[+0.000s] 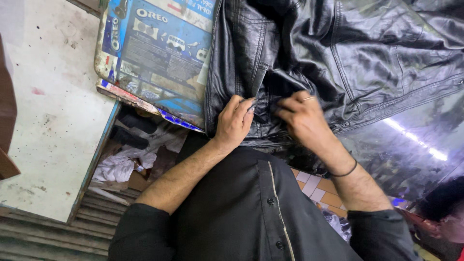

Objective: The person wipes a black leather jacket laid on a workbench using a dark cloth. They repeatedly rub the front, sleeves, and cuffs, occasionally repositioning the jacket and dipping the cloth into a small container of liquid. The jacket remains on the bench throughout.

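Observation:
A black leather jacket (348,53) lies spread over a worktop covered with a printed blue sheet (159,53). My left hand (234,123) pinches a fold of the jacket near its lower edge, fingers closed on the leather. My right hand (302,118), with a ring and a dark band at the wrist, grips the same fold a little to the right. Between the two hands the leather is bunched and dark; what lies in the fold is hidden.
A pale, stained surface (53,111) fills the left. Below the worktop edge lie white rags and scraps (121,164). A shiny dark surface (411,145) reflects a light strip at the right. Tiled floor (319,188) shows beneath. Another person's dark hair (442,203) sits at lower right.

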